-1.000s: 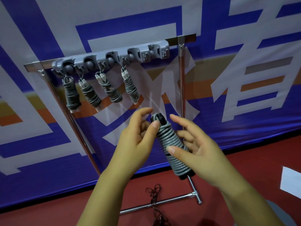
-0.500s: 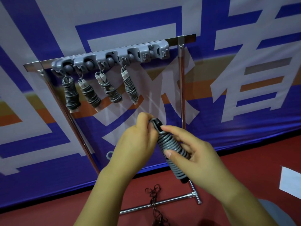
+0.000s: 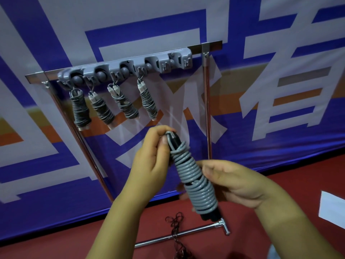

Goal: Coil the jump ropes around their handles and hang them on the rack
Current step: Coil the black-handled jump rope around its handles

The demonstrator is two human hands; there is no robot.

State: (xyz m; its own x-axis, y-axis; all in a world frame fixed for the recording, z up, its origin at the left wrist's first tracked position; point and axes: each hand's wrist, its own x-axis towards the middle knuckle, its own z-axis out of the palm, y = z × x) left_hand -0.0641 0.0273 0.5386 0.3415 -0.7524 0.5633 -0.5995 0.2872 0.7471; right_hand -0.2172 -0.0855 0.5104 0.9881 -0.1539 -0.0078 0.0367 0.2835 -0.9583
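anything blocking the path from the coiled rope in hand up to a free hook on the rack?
Nothing visible. The coiled rope sits below the rack; four hung ropes fill the left hooks, and the free right end has open space beneath it.

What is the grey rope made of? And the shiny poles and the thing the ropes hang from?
The grey rope looks like smooth plastic or rubber cord: its coils keep a slight sheen. The poles look like polished metal, since they reflect light like a mirror. The hook strip seems to be matte grey moulded plastic, with rounded shapes and no shine. I can't be sure from looks alone.
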